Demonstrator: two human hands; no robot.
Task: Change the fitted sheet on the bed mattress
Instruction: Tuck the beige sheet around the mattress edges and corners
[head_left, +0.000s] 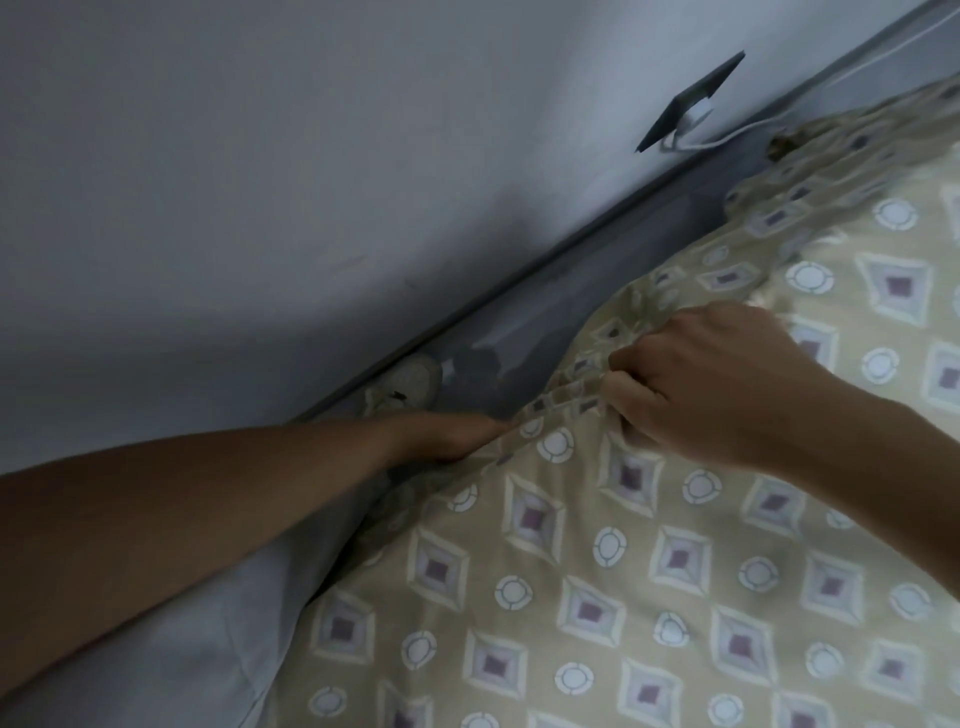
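While the right hand (727, 395) bunches the hem of the beige diamond-and-circle patterned cotton sheet (623, 597) at the wall-side mattress edge, the left hand (457, 434) reaches beneath, fingers hidden; tucking seems underway, and pulling the hem down comes next.

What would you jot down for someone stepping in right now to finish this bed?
Right hand: grips a bunched edge of the patterned sheet at the wall side of the bed.
Left hand: reaches down into the gap by the wall; its fingers are hidden under the sheet edge, so its grip cannot be told.
Done: the sheet covers the visible top of the bed.
Left: this edge is bunched and not yet tucked down the wall side. Other corners are out of view.
Mind the white cable from the wall socket nearby.
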